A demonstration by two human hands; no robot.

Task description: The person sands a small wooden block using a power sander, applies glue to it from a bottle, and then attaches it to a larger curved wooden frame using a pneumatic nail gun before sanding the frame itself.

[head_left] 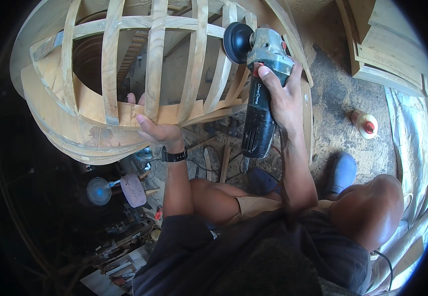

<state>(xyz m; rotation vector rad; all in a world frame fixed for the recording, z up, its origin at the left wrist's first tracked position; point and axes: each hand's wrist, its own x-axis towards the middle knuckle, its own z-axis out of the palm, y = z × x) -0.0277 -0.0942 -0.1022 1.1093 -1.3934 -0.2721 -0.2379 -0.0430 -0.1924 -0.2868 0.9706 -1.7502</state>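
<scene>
In my right hand (289,101) is a dark angle grinder (259,116), held by its body with my thumb near the red switch. Its round black disc (237,43) is up against or very close to the slats at the frame's right side; whether it touches, I cannot tell. The curved wooden frame (154,61) has several upright slats crossed by a bent strip. My left hand (160,134) clasps the lower rim of this frame, thumb in front and fingertips showing behind it between two slats. A black band circles my left wrist.
A white bottle with a red cap (369,127) stands on the dusty floor to the right. Stacked wooden pieces (389,69) sit at the upper right. A small blue fan (99,191), wood scraps and a cable lie below the frame. Silvery sheeting (406,138) borders the right.
</scene>
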